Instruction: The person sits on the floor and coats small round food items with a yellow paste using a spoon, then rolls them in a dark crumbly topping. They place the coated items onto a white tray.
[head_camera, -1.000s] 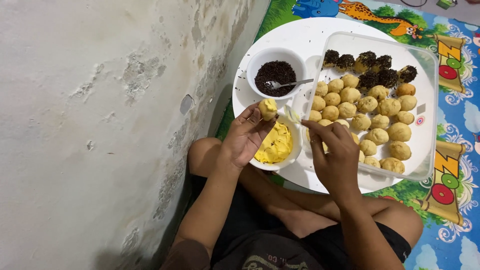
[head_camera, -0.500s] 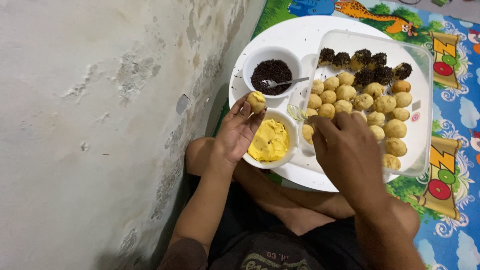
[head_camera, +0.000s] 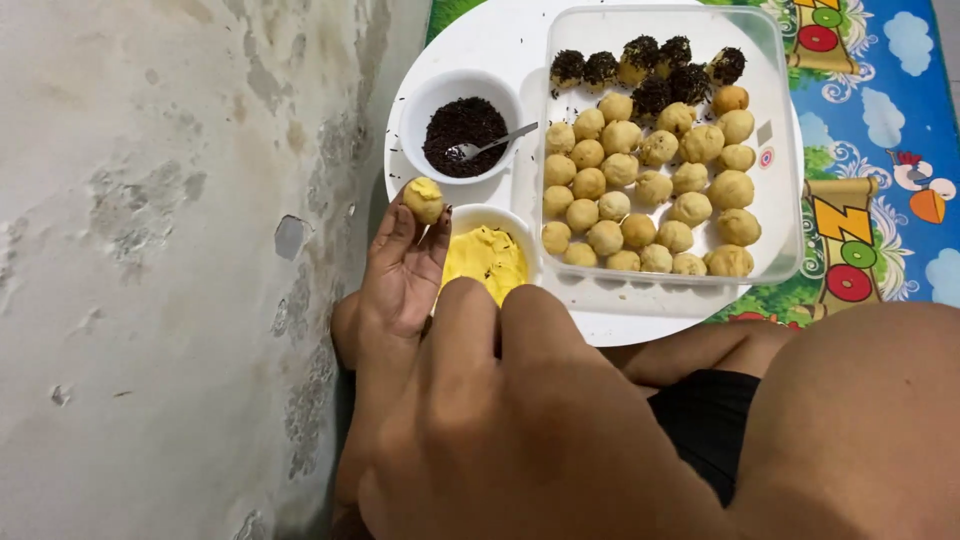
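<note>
Tan dough balls; dark-speckled ones; yellow cream; white plate; blue cartoon-print mat.

This looks like a home: a person sits on the floor beside a stained, peeling wall, with a bright cartoon play mat spread underfoot and a white tray of homemade sweets on it.
</note>
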